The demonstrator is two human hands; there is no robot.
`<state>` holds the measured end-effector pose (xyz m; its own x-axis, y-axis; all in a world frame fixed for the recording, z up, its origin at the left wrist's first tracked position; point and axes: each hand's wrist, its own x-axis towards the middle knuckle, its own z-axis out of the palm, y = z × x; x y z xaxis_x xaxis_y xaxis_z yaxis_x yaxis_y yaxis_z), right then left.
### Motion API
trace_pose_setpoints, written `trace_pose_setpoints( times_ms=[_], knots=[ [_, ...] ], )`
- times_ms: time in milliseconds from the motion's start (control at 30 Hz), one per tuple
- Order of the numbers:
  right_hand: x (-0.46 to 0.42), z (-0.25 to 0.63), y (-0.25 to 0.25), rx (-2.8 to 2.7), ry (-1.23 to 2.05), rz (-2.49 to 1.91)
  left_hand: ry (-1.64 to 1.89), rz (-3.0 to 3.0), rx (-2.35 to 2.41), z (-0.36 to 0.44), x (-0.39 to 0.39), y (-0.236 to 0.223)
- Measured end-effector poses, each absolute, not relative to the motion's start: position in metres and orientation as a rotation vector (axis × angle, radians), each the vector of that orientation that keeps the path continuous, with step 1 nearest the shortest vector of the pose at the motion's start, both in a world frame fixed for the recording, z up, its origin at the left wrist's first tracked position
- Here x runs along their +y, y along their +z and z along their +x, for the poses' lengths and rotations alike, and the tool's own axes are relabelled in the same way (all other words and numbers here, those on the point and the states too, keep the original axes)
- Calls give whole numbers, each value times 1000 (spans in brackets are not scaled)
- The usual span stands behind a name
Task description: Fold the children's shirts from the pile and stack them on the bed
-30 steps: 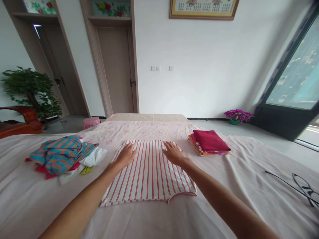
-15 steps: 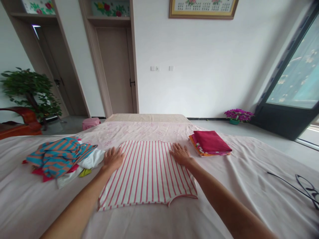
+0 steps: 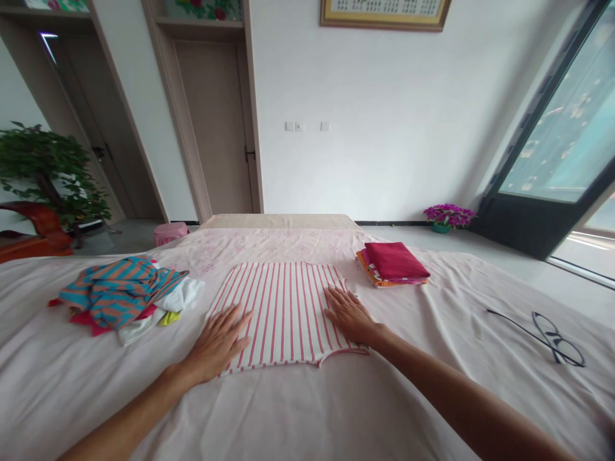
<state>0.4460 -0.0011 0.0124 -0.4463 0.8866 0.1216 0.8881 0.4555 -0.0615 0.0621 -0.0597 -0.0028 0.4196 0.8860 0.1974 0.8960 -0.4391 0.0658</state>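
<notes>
A white shirt with thin red stripes [image 3: 283, 314] lies spread flat on the pale pink bed sheet [image 3: 298, 416]. Its curved, red-edged opening faces me at the lower right. My left hand [image 3: 218, 342] rests palm down on the shirt's near left side, fingers outstretched. On its right side lies my right hand [image 3: 350, 314], also flat with the fingers extended. Neither hand grips the cloth. The shirt's lower left edge is partly hidden under my left hand.
Left of the shirt is a loose heap of clothes [image 3: 125, 291], with a blue and orange striped piece on top. A folded stack topped by dark red cloth [image 3: 396, 259] sits at the right. Eyeglasses [image 3: 552, 339] lie farther right on the sheet.
Both hands have slid toward me along the shirt, the left one farther and more onto the cloth. The view has shifted slightly, with the scene appearing a little higher.
</notes>
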Motion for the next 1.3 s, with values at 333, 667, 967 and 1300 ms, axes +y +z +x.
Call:
trace_pose_setpoints(
  times_ms=[333,667,967,1300],
  knots=[
    [-64,499,67,-2598,298,-996,-538,-2733,-1447,6,-128,18],
    [-78,497,61,-2659,181,-1057,-845,-2636,-1476,9,-124,9],
    [18,485,60,-2107,352,-1321,-1188,-2249,-2200,28,-37,29],
    [49,473,26,-2166,127,-1686,-724,-2102,-2424,45,33,13]
  ],
)
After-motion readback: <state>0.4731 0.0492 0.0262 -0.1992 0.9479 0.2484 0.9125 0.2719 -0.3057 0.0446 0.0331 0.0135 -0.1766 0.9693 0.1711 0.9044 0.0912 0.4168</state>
